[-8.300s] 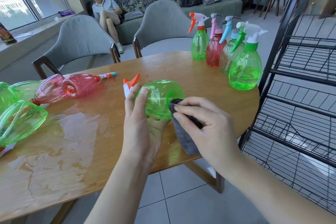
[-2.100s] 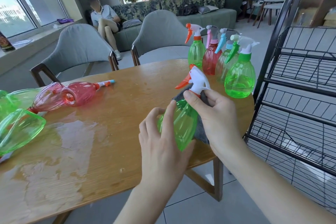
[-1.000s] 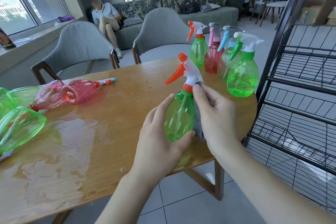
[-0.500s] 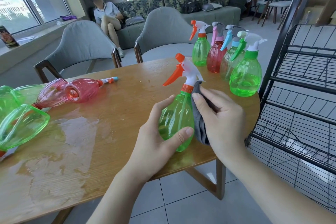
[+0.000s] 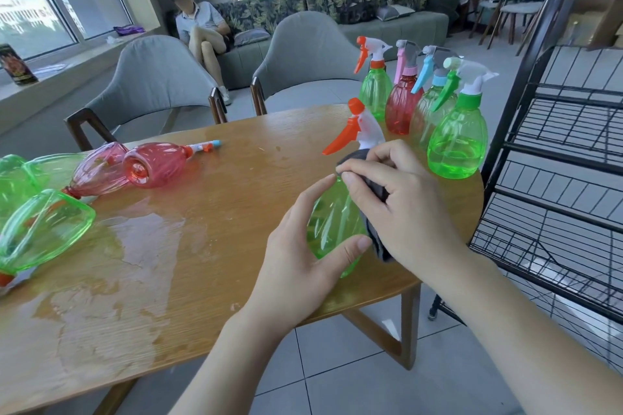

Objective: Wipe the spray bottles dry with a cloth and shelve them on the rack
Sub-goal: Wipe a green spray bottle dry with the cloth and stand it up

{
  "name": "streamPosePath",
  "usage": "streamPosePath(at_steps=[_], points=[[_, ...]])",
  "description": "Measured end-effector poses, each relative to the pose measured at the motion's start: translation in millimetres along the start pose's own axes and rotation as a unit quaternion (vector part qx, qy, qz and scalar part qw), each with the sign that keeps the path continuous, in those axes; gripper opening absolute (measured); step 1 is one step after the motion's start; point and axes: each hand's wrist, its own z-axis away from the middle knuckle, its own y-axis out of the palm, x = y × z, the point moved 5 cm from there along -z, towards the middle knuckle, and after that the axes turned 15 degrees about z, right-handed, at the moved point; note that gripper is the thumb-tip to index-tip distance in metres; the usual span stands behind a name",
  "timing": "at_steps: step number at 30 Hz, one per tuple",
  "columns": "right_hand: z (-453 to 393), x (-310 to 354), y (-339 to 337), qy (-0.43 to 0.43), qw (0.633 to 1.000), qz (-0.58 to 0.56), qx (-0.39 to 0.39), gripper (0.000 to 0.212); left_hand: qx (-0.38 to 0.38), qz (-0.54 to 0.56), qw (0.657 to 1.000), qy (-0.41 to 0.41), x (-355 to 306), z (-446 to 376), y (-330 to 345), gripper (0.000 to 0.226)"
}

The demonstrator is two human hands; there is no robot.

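Fingers (image 5: 365, 175) of the right hand (image 5: 403, 209) curl around a dark grey cloth (image 5: 374, 189), pressing it to the shoulder of a green spray bottle (image 5: 332, 226) with an orange trigger; most of the cloth is hidden under the palm, only a fold and a hanging corner showing. The left hand (image 5: 296, 266) grips the bottle's lower body, thumb across the front, the other fingers wrapped behind and partly out of sight. The bottle is held roughly upright over the near edge of the wooden table (image 5: 188, 212), which carries a wet patch. On the left lie two red bottles (image 5: 155, 168) and at least three green ones (image 5: 43, 229), cut off by the frame edge, so their count is uncertain. Farther back on the right stand four upright bottles (image 5: 456, 141), overlapping. The black wire rack (image 5: 556, 178) stands just beside the table, its top cropped.
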Motion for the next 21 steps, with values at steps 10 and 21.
streamPosePath(at_steps=[10,21], points=[[18,-22,-3,0.019,0.997,-0.051,-0.051,0.017,-0.017,0.048,0.998,-0.025,1,1,-3,0.072],[32,-38,26,0.23,0.925,-0.297,0.051,0.019,-0.021,0.065,0.997,-0.035,3,2,-9,0.072]])
